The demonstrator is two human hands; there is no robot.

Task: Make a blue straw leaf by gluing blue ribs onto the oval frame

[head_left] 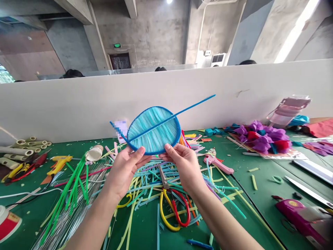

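Note:
Raised above the table is a leaf-shaped piece (148,121), its inside filled with light blue fuzzy strands and its rim and long midrib made of blue pipe cleaner. The midrib end sticks out far to the upper right, and another blue end pokes out at the left. My left hand (128,165) pinches the lower left rim between thumb and fingers. On the lower right rim, my right hand (183,163) grips with the thumb in front and fingers behind. Scissors with red and yellow handles (166,201) lie below, between my forearms, among cut pipe cleaner stems (148,184).
To the left lie a yellow glue gun (58,165), bamboo pieces (26,149), green stems (75,184) and metal wires (85,205). On the right are a pink glue gun (218,163), purple and red petals (265,139), a pink bottle (291,109) and a magenta device (304,218). A white partition (78,104) stands behind.

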